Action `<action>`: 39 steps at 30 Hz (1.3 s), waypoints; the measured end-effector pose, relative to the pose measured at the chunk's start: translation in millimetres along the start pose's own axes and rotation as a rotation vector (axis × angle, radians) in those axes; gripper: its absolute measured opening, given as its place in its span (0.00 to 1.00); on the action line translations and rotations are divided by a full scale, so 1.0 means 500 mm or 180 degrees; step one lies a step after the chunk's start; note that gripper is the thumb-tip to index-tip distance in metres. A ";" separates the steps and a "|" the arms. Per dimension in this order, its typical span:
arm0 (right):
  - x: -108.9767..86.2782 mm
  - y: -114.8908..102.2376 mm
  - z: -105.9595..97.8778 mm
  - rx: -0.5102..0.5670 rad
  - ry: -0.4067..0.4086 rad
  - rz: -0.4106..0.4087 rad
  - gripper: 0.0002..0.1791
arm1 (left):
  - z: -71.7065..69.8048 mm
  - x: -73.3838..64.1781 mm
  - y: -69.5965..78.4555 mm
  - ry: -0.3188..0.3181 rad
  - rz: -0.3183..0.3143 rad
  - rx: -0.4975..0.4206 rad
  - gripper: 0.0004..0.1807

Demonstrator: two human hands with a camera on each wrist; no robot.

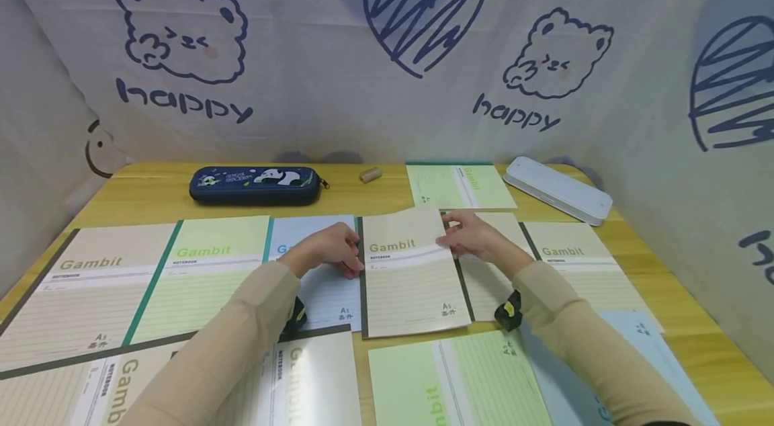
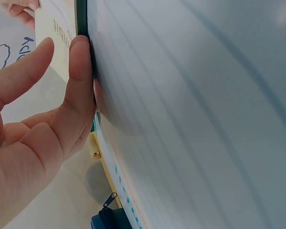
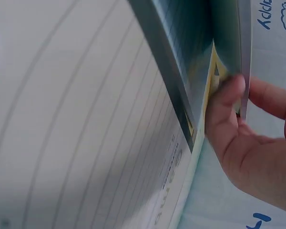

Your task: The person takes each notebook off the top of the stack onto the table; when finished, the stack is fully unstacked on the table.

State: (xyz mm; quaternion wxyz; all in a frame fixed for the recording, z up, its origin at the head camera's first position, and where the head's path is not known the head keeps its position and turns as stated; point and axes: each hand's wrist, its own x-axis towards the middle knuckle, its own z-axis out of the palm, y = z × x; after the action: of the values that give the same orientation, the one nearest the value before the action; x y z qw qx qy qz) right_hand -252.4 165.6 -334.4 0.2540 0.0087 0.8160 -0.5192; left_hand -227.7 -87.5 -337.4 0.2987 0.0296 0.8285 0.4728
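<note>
A cream notebook (image 1: 411, 278) with a dark spine lies in the middle of the upper row in the head view, its right edge lifted. My right hand (image 1: 478, 239) pinches that edge between thumb and fingers; the right wrist view shows the edge between the fingertips (image 3: 236, 86). At the spine, my left hand (image 1: 331, 250) touches with its fingers, while the thumb (image 2: 40, 59) stands apart from the cover in the left wrist view. Under the left hand is a blue notebook (image 1: 332, 295). Another cream notebook (image 1: 490, 285) lies partly beneath the right hand.
More notebooks surround these, including a green notebook (image 1: 205, 265) at left, a cream notebook (image 1: 580, 258) at right and a green notebook (image 1: 478, 379) in front. Along the back are a navy pencil case (image 1: 256, 194), a small tan block (image 1: 370, 175) and a white case (image 1: 556, 189).
</note>
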 end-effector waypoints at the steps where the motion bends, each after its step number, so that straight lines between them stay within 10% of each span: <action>1: -0.001 0.002 -0.003 -0.0008 -0.0096 0.0016 0.31 | 0.000 0.000 0.000 0.0007 -0.0009 0.0000 0.34; 12: -0.024 0.009 -0.023 0.0275 -0.0572 0.0060 0.34 | 0.001 0.002 -0.003 -0.0008 0.0032 -0.0007 0.35; 27: -0.047 -0.007 -0.066 0.0851 -0.0209 -0.0211 0.33 | -0.001 0.001 -0.002 -0.0077 0.0045 0.0074 0.32; 39: -0.026 -0.029 -0.050 0.2189 0.0155 -0.0044 0.30 | 0.003 0.001 -0.001 -0.0061 0.0037 0.0062 0.10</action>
State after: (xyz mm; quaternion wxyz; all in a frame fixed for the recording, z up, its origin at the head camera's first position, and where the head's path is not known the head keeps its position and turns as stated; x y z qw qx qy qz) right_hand -255.3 183.6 -308.3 0.2130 0.1006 0.5991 -0.7652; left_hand -227.0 -86.7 -338.6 0.3036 0.0419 0.8299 0.4661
